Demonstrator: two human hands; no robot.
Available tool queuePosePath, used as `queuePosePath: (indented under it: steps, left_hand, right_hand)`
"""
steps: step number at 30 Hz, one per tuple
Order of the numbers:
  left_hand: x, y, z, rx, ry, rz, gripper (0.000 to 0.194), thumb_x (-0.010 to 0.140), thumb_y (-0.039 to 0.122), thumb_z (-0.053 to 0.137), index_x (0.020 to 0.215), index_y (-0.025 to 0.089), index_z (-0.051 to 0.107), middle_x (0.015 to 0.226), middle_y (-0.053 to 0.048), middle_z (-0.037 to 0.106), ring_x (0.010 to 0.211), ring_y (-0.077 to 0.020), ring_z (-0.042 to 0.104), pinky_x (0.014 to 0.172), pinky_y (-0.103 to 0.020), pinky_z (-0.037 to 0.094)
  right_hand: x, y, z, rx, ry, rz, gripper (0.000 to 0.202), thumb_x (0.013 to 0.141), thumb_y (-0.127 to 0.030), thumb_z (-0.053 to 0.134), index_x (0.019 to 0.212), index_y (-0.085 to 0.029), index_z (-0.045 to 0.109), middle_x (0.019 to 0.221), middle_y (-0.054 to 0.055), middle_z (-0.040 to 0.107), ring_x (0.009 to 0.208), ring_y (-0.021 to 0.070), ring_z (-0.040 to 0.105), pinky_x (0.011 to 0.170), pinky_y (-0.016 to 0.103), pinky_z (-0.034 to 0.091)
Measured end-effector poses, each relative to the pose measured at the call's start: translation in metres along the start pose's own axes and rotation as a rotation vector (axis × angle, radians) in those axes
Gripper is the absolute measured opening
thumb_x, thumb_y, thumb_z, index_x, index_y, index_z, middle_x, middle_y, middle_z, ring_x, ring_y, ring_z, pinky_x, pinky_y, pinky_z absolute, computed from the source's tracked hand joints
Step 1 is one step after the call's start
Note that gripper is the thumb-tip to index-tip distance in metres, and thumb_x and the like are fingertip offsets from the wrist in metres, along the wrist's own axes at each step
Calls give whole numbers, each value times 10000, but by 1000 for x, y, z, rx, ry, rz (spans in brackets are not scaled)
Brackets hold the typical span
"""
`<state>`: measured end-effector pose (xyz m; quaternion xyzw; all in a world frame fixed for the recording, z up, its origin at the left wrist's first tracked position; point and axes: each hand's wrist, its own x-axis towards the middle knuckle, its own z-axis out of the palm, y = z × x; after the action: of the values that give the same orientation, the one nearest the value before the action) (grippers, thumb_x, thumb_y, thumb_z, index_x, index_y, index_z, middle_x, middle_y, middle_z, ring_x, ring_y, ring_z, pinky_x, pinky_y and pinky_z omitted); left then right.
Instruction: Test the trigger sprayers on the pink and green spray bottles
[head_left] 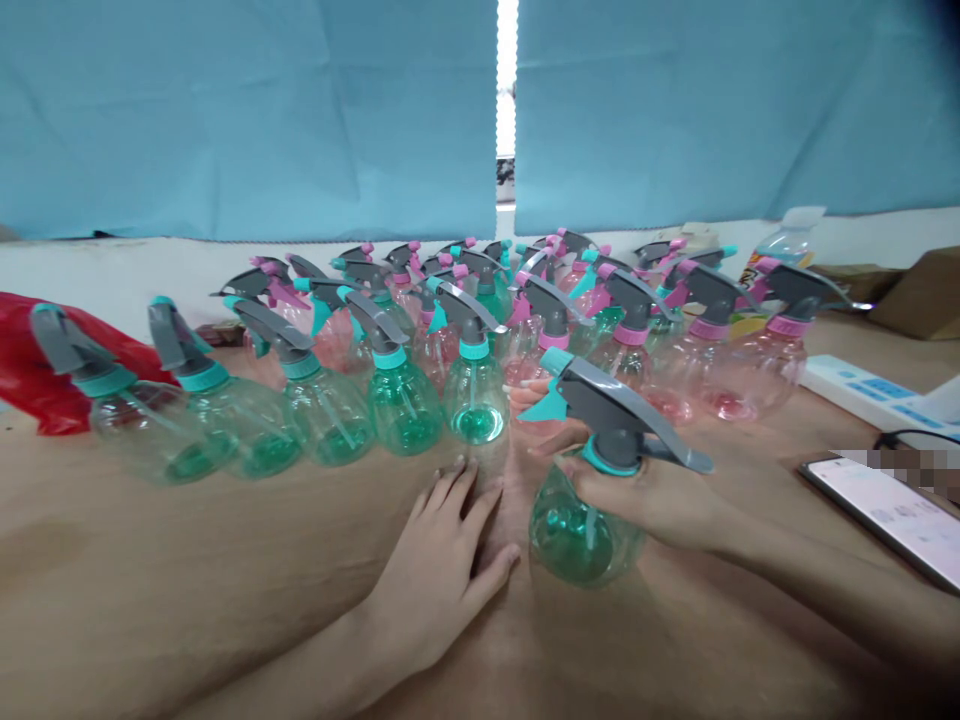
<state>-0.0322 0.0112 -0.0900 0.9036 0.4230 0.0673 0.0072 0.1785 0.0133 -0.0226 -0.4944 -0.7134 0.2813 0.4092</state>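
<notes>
My right hand point(637, 495) is wrapped round the neck of a green spray bottle point(574, 540), just under its turquoise collar. The bottle is upright, with a grey trigger head and a turquoise nozzle and trigger. Whether its base touches the table cannot be made out. To the left of it my left hand point(442, 560) rests on the wooden table point(285, 590), fingers spread and holding nothing. The nearest standing bottle beyond that hand is another green spray bottle point(475, 400). Some fingers of my right hand are partly hidden behind the held bottle.
Several green spray bottles point(330, 415) line the left, with several pink ones point(697, 370) at the right and more behind. A red plastic bag point(45, 370), a white power strip point(862, 390), a phone point(885, 510), a cardboard box point(922, 295) and a clear bottle point(784, 240) lie around them.
</notes>
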Motion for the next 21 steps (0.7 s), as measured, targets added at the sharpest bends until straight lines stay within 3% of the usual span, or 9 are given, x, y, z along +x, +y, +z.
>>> queuePosePath:
  steps: [5, 14, 17, 21]
  left_hand:
    - [0, 0, 0, -2, 4, 1, 529, 939, 450, 479, 1382, 164, 437, 1462, -173, 374, 1337, -333, 338, 1027, -526, 354]
    - [-1, 0, 0, -2, 11, 5, 521, 938, 447, 479, 1374, 163, 444, 1456, -169, 385, 1339, -326, 336, 1027, -519, 352]
    - [-1, 0, 1, -8, 10, 5, 520, 942, 444, 473, 1373, 154, 449, 1461, -179, 373, 1335, -343, 337, 1018, -534, 355]
    - [-1, 0, 0, -13, 6, 3, 522, 942, 441, 473, 1373, 149, 448, 1456, -176, 383, 1331, -348, 340, 1018, -538, 356]
  right_hand:
    - [-1, 2, 0, -21, -9, 24, 71, 677, -208, 482, 683, -251, 538, 682, -1, 649, 721, 211, 658, 664, 356, 558]
    - [0, -1, 0, 27, -27, 7, 130, 662, -180, 479, 730, -256, 560, 763, -12, 674, 743, 175, 669, 723, 320, 558]
    - [1, -4, 1, 90, -17, -8, 89, 657, -186, 479, 637, -254, 533, 812, -9, 671, 803, 166, 667, 729, 288, 555]
    - [2, -13, 0, 37, -9, -11, 135, 675, -221, 460, 547, -253, 490, 594, -23, 579, 580, 136, 597, 558, 256, 532]
